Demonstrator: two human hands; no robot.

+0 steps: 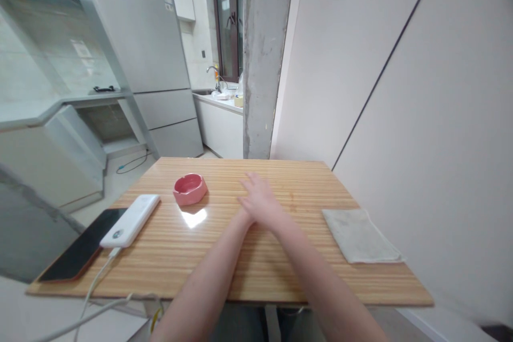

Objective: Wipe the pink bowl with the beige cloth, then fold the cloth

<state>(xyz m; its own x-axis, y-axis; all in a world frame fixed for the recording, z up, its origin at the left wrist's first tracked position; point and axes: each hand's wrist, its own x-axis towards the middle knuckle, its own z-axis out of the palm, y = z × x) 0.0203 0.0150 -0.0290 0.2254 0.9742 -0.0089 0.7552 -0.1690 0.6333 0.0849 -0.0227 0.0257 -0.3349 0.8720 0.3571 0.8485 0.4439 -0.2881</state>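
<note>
Over the middle of the wooden table (224,272), my two hands cross, the right one on top. My right hand (261,204) is slightly blurred, with its fingers spread out and nothing held. Beneath it, my left hand (245,216) shows only around the wrist, and its fingers are hidden. To the left of the hands sits a red faceted ashtray (189,190) with notches in its rim. A folded light grey cloth (360,236) lies flat on the right side of the table.
At the left edge, a white power bank (131,219) with a cable (95,282) plugged in rests partly on a dark phone (82,251). A white wall (401,133) borders the table's right side. Beyond stand a fridge (140,48) and a concrete pillar (262,64).
</note>
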